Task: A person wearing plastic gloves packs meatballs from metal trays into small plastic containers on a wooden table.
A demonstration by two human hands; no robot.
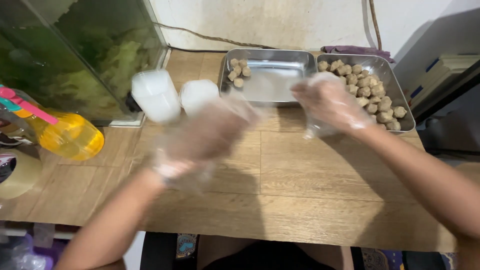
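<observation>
**Gloved hands over the two steel trays**

Gloves first: both hands wear thin, clear, crinkly plastic ones. The left hand (212,131) is motion-blurred over the wooden tabletop (300,190), just below the two white, round plastic containers (172,97). Fingers look loosely curled, but with the smear I honestly can't tell if it's clenched or holding anything.

The right hand (330,102) is sharper. It hovers at the front edge where the two trays meet, fingers bent and spread, looking relaxed. I can't see it gripping a ball, though the loose glove hides the fingertips a bit.

The brownish round dough balls are split between two places. The big pile (372,92) sits in the right-hand shiny rectangular metal tray (404,107), just beside the right hand. A small cluster of balls (238,70) sits in the back left corner of the left-hand matching metal tray (295,62), the rest of it showing bare steel. The trays stand side by side, touching, against the wall.

Off to the left there's a glass aquarium with green plants (85,50), a yellow transparent spray bottle lying on its side (70,135) and a roll of tape (17,175) near the table edge.
</observation>
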